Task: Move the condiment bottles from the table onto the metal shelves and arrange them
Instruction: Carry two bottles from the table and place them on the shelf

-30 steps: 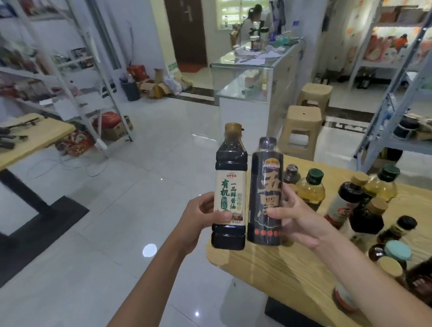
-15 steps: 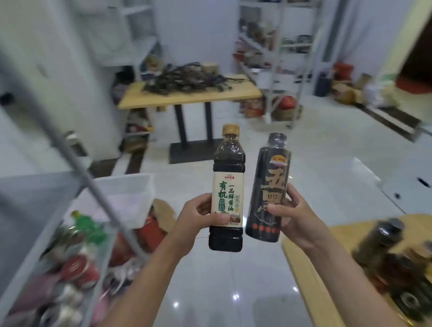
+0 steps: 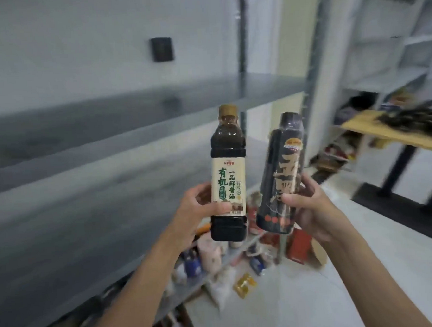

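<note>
Your left hand (image 3: pixel 200 210) grips a tan-capped soy sauce bottle (image 3: pixel 229 172) at its label. Your right hand (image 3: pixel 315 208) grips a black-sleeved bottle (image 3: pixel 283 174), slightly tilted, just beside it. Both are in the air before grey metal shelves (image 3: pixel 108 134). Blurred packets (image 3: pixel 209 253) below. White tile floor (image 3: pixel 365 268), wooden bench (image 3: pixel 388 131) far right, black wall box (image 3: pixel 162 49).

Pale wall (image 3: pixel 66 46), dark plate (image 3: pixel 162 49) (perhaps switch); glossy floor (image 3: pixel 317 308); wooden table (image 3: pixel 358 128).
</note>
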Available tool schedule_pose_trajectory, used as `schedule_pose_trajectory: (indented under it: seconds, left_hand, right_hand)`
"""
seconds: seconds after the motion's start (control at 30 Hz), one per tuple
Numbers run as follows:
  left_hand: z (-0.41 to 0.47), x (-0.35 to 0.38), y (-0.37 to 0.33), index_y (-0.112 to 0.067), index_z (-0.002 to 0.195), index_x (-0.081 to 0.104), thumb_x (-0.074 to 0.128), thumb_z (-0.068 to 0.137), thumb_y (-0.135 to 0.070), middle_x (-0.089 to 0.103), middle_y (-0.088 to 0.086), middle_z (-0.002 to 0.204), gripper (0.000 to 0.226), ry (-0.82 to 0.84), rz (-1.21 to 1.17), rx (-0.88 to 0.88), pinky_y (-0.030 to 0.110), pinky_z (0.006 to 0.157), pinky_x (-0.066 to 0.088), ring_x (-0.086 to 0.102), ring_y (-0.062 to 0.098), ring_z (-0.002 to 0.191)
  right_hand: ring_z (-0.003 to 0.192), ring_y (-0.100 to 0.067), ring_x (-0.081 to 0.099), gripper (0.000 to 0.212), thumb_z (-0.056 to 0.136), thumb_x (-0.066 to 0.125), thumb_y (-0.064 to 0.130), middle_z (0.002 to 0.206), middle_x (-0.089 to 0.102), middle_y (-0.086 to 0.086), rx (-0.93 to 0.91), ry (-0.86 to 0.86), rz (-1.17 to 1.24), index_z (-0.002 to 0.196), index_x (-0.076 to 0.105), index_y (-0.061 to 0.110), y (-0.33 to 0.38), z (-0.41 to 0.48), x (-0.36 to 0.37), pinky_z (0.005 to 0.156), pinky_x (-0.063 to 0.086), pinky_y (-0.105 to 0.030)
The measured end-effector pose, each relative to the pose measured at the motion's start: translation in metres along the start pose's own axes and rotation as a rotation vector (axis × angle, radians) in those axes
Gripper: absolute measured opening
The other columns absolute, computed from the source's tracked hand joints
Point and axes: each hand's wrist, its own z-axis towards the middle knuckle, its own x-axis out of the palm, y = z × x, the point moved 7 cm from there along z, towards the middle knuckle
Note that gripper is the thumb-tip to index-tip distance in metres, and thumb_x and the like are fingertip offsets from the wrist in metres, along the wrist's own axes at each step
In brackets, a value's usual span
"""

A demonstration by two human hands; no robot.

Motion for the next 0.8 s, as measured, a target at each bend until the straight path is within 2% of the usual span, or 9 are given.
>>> schedule_pose_trajectory:
  seconds: [0.07,0.1,0.3,0.43,0.6,0.7,0.8]
  left_hand:
    - [-0.031,-0.044,-0.02,-0.009,0.102,0.067,0.08,0.048,-0.024,0.073,0.006,0.1,0.058,-0.08,0.018,0.038,0.028,0.078,0.052,0.069,0.019,0.091]
    - [-0.047,-0.064,-0.03,-0.01,0.103,0.067,0.08,0.048,-0.024,0.073,0.006,0.102,0.058,-0.113,0.037,0.057,0.028,0.08,0.052,0.068,0.019,0.093]
    - [-0.154,-0.182,-0.095,-0.014,0.103,0.068,0.081,0.05,-0.026,0.072,0.007,0.106,0.056,-0.277,0.169,0.162,0.042,0.093,0.049,0.066,0.026,0.102]
    - [-0.239,-0.259,-0.133,-0.017,0.102,0.068,0.079,0.05,-0.025,0.073,0.004,0.104,0.054,-0.42,0.226,0.189,0.034,0.086,0.052,0.068,0.022,0.099]
    - [-0.33,-0.332,-0.168,-0.023,0.096,0.072,0.078,0.052,-0.023,0.073,0.003,0.102,0.045,-0.582,0.256,0.22,0.029,0.082,0.053,0.069,0.02,0.096]
    - [-0.368,-0.366,-0.18,-0.019,0.1,0.069,0.079,0.052,-0.023,0.073,0.004,0.102,0.049,-0.674,0.272,0.222,0.032,0.082,0.05,0.069,0.02,0.097]
    - [-0.399,-0.393,-0.191,-0.019,0.101,0.069,0.08,0.051,-0.025,0.073,0.003,0.103,0.051,-0.745,0.28,0.219,0.032,0.083,0.05,0.069,0.021,0.098]
  right_hand:
    - [0.091,-0.027,0.067,0.101,0.026,0.097,0.019,0.102,0.069,-0.011,0.009,0.112,0.011,0.118,0.057,0.013,-0.009,0.009,0.057,0.073,0.057,-0.04]
    - [0.091,-0.027,0.068,0.1,0.027,0.097,0.018,0.102,0.069,-0.011,0.009,0.165,0.017,0.119,0.056,0.013,-0.013,0.012,0.085,0.072,0.056,-0.039]
    - [0.099,-0.03,0.065,0.094,0.035,0.095,0.018,0.111,0.066,-0.013,0.029,0.443,0.022,0.121,0.056,0.012,-0.039,0.008,0.254,0.077,0.056,-0.044]
    - [0.089,-0.024,0.067,0.091,0.033,0.095,0.021,0.1,0.068,-0.008,0.037,0.565,0.029,0.116,0.058,0.013,-0.069,-0.008,0.353,0.07,0.056,-0.038]
    - [0.084,-0.023,0.067,0.084,0.037,0.088,0.01,0.096,0.067,-0.006,0.064,0.741,0.022,0.116,0.059,0.012,-0.097,-0.034,0.464,0.069,0.056,-0.038]
    - [0.084,-0.021,0.066,0.094,0.032,0.095,0.021,0.096,0.067,-0.004,0.075,0.841,0.014,0.118,0.058,0.013,-0.107,-0.042,0.522,0.067,0.055,-0.035]
    - [0.088,-0.022,0.065,0.098,0.031,0.096,0.023,0.1,0.066,-0.005,0.089,0.911,-0.01,0.121,0.057,0.013,-0.118,-0.045,0.573,0.07,0.056,-0.035]
